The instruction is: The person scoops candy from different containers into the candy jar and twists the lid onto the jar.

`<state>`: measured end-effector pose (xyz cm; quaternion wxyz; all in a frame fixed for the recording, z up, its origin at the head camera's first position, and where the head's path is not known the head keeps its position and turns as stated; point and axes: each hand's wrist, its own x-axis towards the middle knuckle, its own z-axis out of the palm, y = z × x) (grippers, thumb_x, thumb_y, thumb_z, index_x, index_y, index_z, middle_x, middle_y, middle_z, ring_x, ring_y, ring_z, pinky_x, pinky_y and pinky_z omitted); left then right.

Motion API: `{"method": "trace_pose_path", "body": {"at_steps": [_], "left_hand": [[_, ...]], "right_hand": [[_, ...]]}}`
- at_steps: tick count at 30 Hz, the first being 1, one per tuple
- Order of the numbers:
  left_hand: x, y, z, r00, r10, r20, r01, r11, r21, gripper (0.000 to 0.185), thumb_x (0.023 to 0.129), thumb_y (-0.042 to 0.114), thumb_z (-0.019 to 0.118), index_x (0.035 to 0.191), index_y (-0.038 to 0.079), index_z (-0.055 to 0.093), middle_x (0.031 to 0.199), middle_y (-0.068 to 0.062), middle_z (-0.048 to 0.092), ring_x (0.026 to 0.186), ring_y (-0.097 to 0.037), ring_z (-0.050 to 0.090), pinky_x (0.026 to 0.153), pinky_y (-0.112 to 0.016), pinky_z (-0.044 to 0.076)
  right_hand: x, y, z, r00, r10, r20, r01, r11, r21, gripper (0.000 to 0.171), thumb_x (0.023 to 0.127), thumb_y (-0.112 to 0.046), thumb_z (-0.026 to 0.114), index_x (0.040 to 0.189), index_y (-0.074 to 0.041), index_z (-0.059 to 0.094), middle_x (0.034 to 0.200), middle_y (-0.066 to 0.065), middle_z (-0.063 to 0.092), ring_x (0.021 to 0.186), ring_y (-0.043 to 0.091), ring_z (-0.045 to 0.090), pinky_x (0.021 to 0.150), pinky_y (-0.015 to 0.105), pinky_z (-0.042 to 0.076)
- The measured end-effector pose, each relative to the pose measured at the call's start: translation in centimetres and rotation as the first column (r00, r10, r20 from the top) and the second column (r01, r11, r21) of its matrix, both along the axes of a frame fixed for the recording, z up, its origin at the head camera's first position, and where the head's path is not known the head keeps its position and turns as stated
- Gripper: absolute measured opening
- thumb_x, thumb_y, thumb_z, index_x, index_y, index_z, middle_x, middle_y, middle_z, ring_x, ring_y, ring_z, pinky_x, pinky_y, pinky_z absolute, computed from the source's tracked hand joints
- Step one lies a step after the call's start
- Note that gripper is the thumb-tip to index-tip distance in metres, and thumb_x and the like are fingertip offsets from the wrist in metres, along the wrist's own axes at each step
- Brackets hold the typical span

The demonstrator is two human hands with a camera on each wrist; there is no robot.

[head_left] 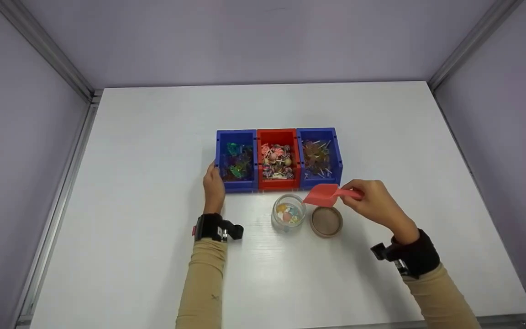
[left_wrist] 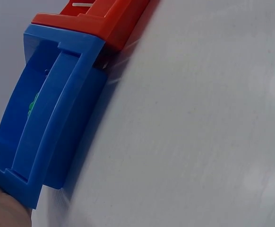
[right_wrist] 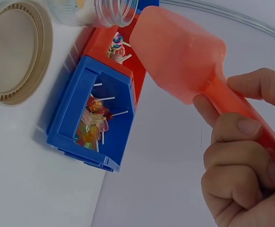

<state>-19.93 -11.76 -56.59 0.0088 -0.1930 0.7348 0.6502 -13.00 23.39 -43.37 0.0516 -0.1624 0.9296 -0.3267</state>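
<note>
Three small bins stand in a row: a left blue bin (head_left: 237,160) with green and mixed pieces, a red bin (head_left: 278,160) with lollipops, and a right blue bin (head_left: 318,157) with amber sweets on sticks. My left hand (head_left: 213,182) rests flat against the left blue bin's (left_wrist: 47,118) outer side, near its front corner. My right hand (head_left: 361,194) pinches the handle of a red plastic scoop (head_left: 323,194), holding it in the air above the lid and just in front of the right blue bin (right_wrist: 95,118). The scoop (right_wrist: 180,56) looks empty.
A clear glass jar (head_left: 288,213) with a few wrapped sweets stands in front of the red bin, its tan lid (head_left: 326,221) lying beside it on the right. All this sits on a white table (head_left: 153,256) with grey walls on three sides.
</note>
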Motion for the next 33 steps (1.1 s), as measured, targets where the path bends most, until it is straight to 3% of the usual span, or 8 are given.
{"method": "trace_pose_path", "body": {"at_steps": [6, 11, 16, 20, 23, 26, 29, 33], "left_hand": [[0.0, -0.1, 0.1, 1.0, 0.004, 0.019, -0.004, 1.0, 0.006, 0.05, 0.105, 0.022, 0.025, 0.15, 0.001, 0.03, 0.158, -0.018, 0.03, 0.15, -0.03, 0.024, 0.126, -0.041, 0.022], [0.0, -0.1, 0.2, 1.0, -0.001, 0.015, 0.001, 1.0, 0.005, 0.049, 0.105, 0.022, 0.024, 0.15, 0.001, 0.031, 0.158, -0.017, 0.03, 0.15, -0.03, 0.024, 0.126, -0.041, 0.022], [0.1, -0.1, 0.2, 1.0, -0.001, 0.008, 0.001, 1.0, 0.007, 0.049, 0.106, 0.02, 0.024, 0.149, 0.0, 0.031, 0.157, -0.018, 0.031, 0.15, -0.03, 0.025, 0.126, -0.042, 0.022], [0.2, 0.0, 0.1, 1.0, 0.002, 0.002, -0.002, 1.0, -0.014, 0.049, 0.105, 0.019, 0.024, 0.149, -0.001, 0.032, 0.156, -0.019, 0.033, 0.149, -0.031, 0.026, 0.125, -0.042, 0.023], [0.2, 0.0, 0.1, 1.0, 0.001, 0.005, -0.001, 1.0, -0.019, 0.049, 0.105, 0.02, 0.024, 0.149, -0.001, 0.032, 0.156, -0.019, 0.033, 0.149, -0.031, 0.027, 0.125, -0.042, 0.023], [0.1, 0.0, 0.2, 1.0, 0.005, 0.014, -0.005, 1.0, -0.015, 0.049, 0.105, 0.021, 0.024, 0.149, -0.001, 0.032, 0.157, -0.019, 0.032, 0.149, -0.031, 0.026, 0.125, -0.042, 0.023], [0.1, 0.0, 0.2, 1.0, 0.006, 0.008, -0.006, 1.0, -0.003, 0.05, 0.105, 0.021, 0.024, 0.149, 0.0, 0.032, 0.157, -0.018, 0.032, 0.149, -0.03, 0.025, 0.125, -0.042, 0.023], [0.2, 0.0, 0.2, 1.0, 0.005, -0.01, -0.005, 1.0, 0.011, 0.05, 0.105, 0.021, 0.024, 0.149, 0.001, 0.032, 0.157, -0.018, 0.032, 0.15, -0.03, 0.025, 0.125, -0.042, 0.023]], "right_hand": [[-2.4, 0.2, 0.3, 0.998, -0.063, 0.003, 0.063, 0.996, 0.066, 0.017, 0.085, -0.007, 0.065, 0.084, 0.007, 0.074, 0.07, 0.018, 0.069, 0.058, 0.011, 0.049, 0.052, 0.018, 0.038], [-4.7, 0.0, 0.4, 0.991, -0.133, -0.002, 0.132, 0.985, 0.111, 0.021, 0.082, -0.01, 0.064, 0.08, 0.009, 0.074, 0.076, 0.023, 0.072, 0.063, 0.017, 0.056, 0.056, 0.022, 0.042], [-6.9, -0.4, 0.6, 0.981, -0.188, 0.046, 0.179, 0.972, 0.156, 0.027, 0.08, -0.014, 0.064, 0.06, 0.004, 0.065, 0.049, 0.002, 0.052, 0.05, 0.009, 0.038, 0.047, 0.021, 0.031], [-8.5, -0.9, 0.7, 0.969, -0.215, 0.12, 0.185, 0.957, 0.224, 0.034, 0.08, -0.017, 0.064, 0.05, -0.009, 0.051, 0.045, -0.01, 0.033, 0.047, 0.007, 0.029, 0.043, 0.022, 0.024], [-9.5, -1.3, 0.9, 0.955, -0.246, 0.167, 0.192, 0.939, 0.287, 0.03, 0.081, -0.02, 0.065, 0.056, -0.003, 0.061, 0.051, -0.003, 0.048, 0.052, 0.012, 0.038, 0.044, 0.023, 0.031], [-10.4, -1.7, 1.3, 0.937, -0.28, 0.21, 0.194, 0.915, 0.353, 0.033, 0.082, -0.025, 0.066, 0.078, 0.007, 0.071, 0.074, 0.015, 0.068, 0.065, 0.019, 0.051, 0.052, 0.028, 0.043], [-11.2, -2.2, 1.7, 0.921, -0.306, 0.242, 0.186, 0.89, 0.417, 0.034, 0.082, -0.026, 0.065, 0.083, 0.008, 0.07, 0.084, 0.019, 0.068, 0.072, 0.022, 0.052, 0.057, 0.03, 0.046], [-12.2, -3.0, 2.1, 0.897, -0.341, 0.281, 0.179, 0.861, 0.476, 0.027, 0.079, -0.024, 0.063, 0.082, 0.003, 0.063, 0.081, 0.011, 0.054, 0.072, 0.021, 0.045, 0.055, 0.029, 0.041]]}}
